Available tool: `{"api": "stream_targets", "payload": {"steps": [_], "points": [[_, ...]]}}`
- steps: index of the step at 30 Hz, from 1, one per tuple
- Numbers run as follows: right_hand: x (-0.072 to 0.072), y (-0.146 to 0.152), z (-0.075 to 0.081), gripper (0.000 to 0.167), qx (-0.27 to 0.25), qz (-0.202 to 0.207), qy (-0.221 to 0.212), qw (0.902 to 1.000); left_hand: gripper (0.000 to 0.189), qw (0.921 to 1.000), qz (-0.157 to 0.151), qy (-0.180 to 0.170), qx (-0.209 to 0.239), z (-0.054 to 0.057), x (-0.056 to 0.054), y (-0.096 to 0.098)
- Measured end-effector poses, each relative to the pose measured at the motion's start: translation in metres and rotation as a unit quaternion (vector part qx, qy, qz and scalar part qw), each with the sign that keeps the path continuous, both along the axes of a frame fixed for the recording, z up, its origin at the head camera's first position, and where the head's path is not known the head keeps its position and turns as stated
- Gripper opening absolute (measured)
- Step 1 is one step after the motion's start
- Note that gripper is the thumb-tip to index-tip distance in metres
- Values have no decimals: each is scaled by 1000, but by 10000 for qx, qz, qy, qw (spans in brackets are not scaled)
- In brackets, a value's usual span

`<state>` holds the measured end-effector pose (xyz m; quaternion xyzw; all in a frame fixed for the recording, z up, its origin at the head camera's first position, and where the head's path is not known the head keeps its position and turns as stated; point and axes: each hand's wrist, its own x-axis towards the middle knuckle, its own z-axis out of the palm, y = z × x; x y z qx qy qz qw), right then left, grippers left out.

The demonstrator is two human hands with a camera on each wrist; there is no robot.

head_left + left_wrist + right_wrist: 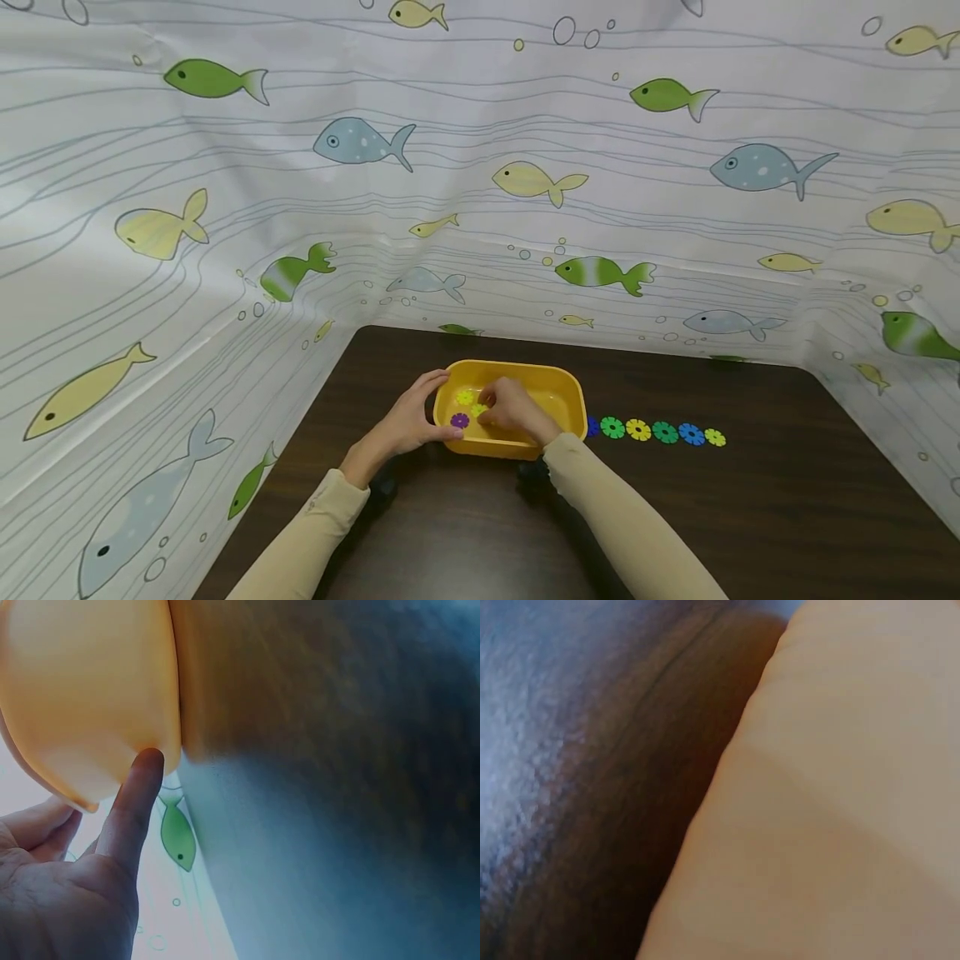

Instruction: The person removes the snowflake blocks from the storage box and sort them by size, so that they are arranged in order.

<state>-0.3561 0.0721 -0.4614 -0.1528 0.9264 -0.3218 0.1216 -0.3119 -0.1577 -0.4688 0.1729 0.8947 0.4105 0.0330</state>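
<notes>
A yellow plastic tub (566, 392) sits on the dark table. My left hand (408, 417) grips its left end, thumb over the front rim and fingers at the far left corner. In the left wrist view, one fingertip (150, 761) presses the tub's outer wall (90, 682). Reaching inside from the right, my right hand (513, 407) has its fingers bent down and pinches a yellow-green flower-shaped disc (478, 410). Another yellow-green disc (465, 397) and a purple disc (460, 421) lie beside it in the tub. The right wrist view holds only a blurred pale surface and table.
Right of the tub, a row of flower discs runs along the table: dark blue (593, 427), green (612, 427), yellow (638, 429), dark green (664, 432), blue (692, 434) and yellow-green (716, 437). A white fish-print sheet (480, 217) rises behind and at both sides.
</notes>
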Motion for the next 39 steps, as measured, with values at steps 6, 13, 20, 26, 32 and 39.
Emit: {"api": "stream_targets", "payload": {"steps": [6, 13, 20, 26, 32, 39], "points": [[1, -1, -2, 23, 172, -136, 51, 9997, 98, 10000, 3, 11, 26, -2, 0, 0], [2, 1, -3, 22, 321, -244, 286, 9988, 98, 10000, -25, -27, 77, -1, 0, 1], [9, 7, 5, 24, 281, -179, 595, 9977, 99, 10000, -31, -24, 76, 0, 0, 1], [17, 20, 6, 25, 75, -103, 971, 9952, 99, 10000, -38, -48, 32, -2, 0, 1], [27, 35, 12, 30, -195, -281, 1223, 9919, 99, 10000, 27, -43, 63, -1, 0, 0], [38, 55, 16, 26, -477, -516, 1600, 9846, 101, 9999, -42, -12, 97, -1, -1, 0]]}}
